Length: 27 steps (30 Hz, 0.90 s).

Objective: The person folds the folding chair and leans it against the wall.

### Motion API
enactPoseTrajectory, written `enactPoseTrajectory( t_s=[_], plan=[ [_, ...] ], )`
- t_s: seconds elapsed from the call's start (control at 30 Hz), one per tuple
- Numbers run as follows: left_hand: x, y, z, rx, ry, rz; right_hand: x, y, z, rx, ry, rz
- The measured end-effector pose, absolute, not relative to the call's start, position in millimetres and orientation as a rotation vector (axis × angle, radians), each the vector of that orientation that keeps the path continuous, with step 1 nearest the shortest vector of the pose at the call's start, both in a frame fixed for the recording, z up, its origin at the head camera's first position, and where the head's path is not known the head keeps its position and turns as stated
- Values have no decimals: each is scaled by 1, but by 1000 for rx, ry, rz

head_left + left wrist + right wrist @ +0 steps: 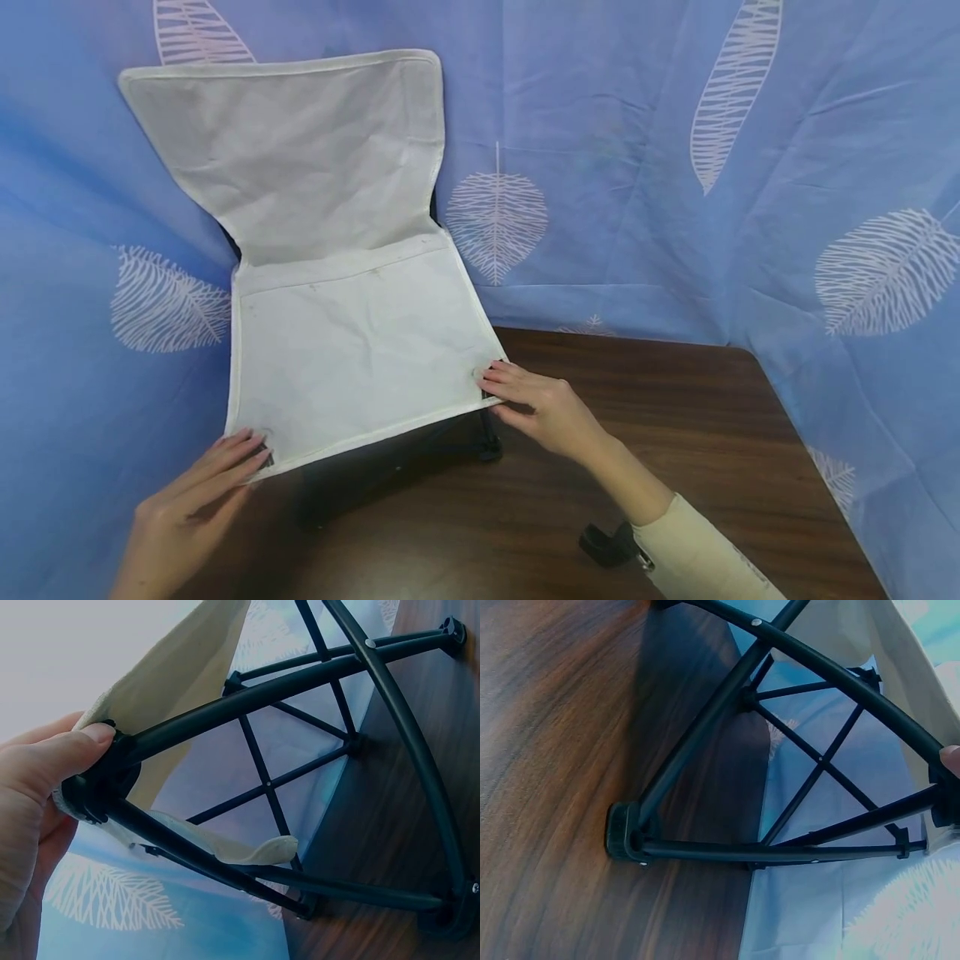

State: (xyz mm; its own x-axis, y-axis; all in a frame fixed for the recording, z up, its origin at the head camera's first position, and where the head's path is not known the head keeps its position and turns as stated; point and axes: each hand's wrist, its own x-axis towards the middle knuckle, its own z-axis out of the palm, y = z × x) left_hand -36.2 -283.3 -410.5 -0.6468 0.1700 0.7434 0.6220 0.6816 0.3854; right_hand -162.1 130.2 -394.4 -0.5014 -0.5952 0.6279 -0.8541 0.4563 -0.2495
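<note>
A folding chair with a white fabric seat (360, 350) and backrest (307, 150) stands unfolded on a dark wooden table. At the seat's front left corner, my left hand (191, 508) grips the fabric and the black joint (112, 769) beneath it, the thumb against the joint in the left wrist view. My right hand (543, 412) pinches the front right corner, fingers on top and thumb underneath. Only a fingertip (951, 759) of it shows in the right wrist view, by the frame's corner. Crossed black tubes (712, 720) spread below the seat, ending in plastic feet (622, 831).
The brown wooden tabletop (637, 400) extends to the right of the chair. Blue cloth (600, 208) with white leaf prints hangs behind and on both sides. A small black object (607, 546) with a metal part is beside the right sleeve (697, 550).
</note>
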Motion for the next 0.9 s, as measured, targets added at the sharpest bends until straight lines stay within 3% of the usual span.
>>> enactPoseTrajectory(
  t_s=[0.9],
  plan=[
    [-33,-274,-405,-643,-2183,-909,-151,145,-396,1216,-2219,758]
  ],
)
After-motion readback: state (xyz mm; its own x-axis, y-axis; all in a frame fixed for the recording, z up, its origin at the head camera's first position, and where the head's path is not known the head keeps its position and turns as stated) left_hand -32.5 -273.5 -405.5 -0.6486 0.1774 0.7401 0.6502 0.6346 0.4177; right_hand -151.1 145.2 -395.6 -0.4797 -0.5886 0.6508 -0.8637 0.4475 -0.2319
